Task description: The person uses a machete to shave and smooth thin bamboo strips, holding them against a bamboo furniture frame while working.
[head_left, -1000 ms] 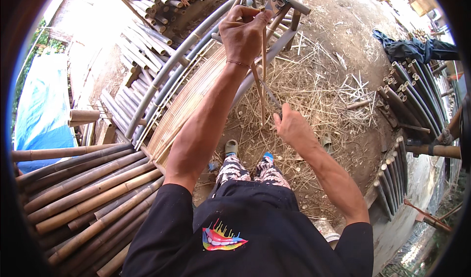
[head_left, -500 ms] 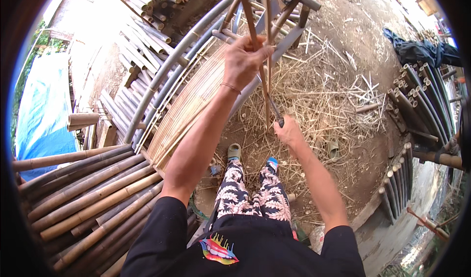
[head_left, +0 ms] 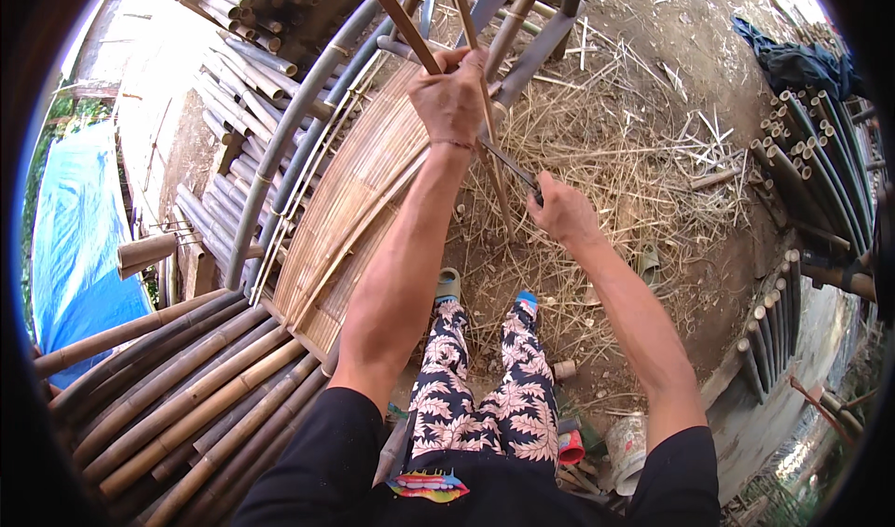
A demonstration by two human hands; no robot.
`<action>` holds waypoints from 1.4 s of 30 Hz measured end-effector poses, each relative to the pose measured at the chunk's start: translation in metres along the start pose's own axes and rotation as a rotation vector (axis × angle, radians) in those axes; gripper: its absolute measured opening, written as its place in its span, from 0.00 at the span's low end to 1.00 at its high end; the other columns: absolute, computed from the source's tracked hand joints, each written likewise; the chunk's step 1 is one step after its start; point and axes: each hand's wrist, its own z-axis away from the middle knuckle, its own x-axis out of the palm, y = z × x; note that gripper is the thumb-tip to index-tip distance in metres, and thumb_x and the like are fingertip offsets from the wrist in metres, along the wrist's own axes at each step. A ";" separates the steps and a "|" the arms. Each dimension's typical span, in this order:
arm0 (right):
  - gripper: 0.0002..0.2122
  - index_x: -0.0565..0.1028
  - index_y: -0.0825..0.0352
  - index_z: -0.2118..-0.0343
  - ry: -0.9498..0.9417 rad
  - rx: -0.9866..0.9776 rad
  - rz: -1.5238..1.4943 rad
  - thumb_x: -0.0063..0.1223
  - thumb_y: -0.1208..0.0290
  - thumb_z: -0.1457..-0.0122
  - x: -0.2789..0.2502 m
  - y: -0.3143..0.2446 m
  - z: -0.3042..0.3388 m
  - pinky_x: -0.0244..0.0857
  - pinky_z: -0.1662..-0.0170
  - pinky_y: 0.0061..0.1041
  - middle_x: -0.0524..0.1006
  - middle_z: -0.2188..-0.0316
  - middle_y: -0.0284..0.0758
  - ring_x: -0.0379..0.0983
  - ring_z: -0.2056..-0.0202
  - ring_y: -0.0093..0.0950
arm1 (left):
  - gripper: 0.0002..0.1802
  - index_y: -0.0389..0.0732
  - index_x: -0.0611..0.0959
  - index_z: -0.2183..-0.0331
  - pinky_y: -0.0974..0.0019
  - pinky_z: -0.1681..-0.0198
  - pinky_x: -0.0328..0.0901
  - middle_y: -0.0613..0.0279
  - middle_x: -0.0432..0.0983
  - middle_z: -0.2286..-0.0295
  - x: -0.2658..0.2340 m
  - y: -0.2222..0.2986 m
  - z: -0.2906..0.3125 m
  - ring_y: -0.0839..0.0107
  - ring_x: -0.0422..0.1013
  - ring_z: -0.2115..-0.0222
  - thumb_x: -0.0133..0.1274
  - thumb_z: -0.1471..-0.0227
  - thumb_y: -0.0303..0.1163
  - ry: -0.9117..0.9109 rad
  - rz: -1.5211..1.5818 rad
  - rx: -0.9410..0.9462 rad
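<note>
My left hand (head_left: 450,98) is closed around long, thin bamboo strips (head_left: 463,14), held out in front of me. Above the fist they spread apart, and a lower end slants down past my wrist. My right hand (head_left: 564,212) grips the dark handle of a knife (head_left: 511,165). Its narrow blade points up and left, with the tip at the strips just below my left hand. Whether the edge cuts into the bamboo cannot be made out. Beyond and left of my left hand lies a slatted bamboo panel (head_left: 359,177).
A bamboo frame (head_left: 308,107) curves along the panel's left side. Bamboo poles (head_left: 200,387) fill the lower left, and cut lengths (head_left: 247,65) are piled farther back. Shavings (head_left: 597,173) litter the ground ahead. Dark poles (head_left: 811,163) stand at right; a blue tarp (head_left: 84,219) lies far left.
The strips have tilted and spread farther apart above my left hand. The knife blade has moved higher along them, nearer my left hand. The whole view has shifted slightly.
</note>
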 end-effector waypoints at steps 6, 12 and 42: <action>0.15 0.71 0.73 0.70 -0.095 0.307 -0.258 0.51 0.62 0.43 0.041 0.001 0.039 0.66 0.71 0.39 0.74 0.81 0.47 0.71 0.78 0.42 | 0.08 0.36 0.86 0.73 0.76 0.71 0.64 0.65 0.78 0.79 -0.003 -0.009 -0.001 0.79 0.71 0.77 0.66 0.56 0.30 -0.057 0.029 0.019; 0.16 0.73 0.74 0.68 -0.226 0.528 -0.173 0.50 0.61 0.44 0.084 0.048 0.046 0.68 0.58 0.43 0.77 0.69 0.55 0.75 0.64 0.52 | 0.07 0.37 0.84 0.70 0.75 0.76 0.66 0.65 0.78 0.78 -0.011 -0.045 0.010 0.79 0.71 0.78 0.63 0.54 0.30 -0.306 -0.098 -0.002; 0.15 0.73 0.73 0.66 -0.117 0.758 -0.349 0.51 0.62 0.44 0.405 0.222 0.034 0.72 0.67 0.43 0.78 0.74 0.51 0.77 0.71 0.47 | 0.10 0.40 0.72 0.78 0.73 0.80 0.46 0.71 0.53 0.81 -0.151 -0.106 0.116 0.79 0.50 0.80 0.58 0.54 0.22 -0.429 0.336 -0.001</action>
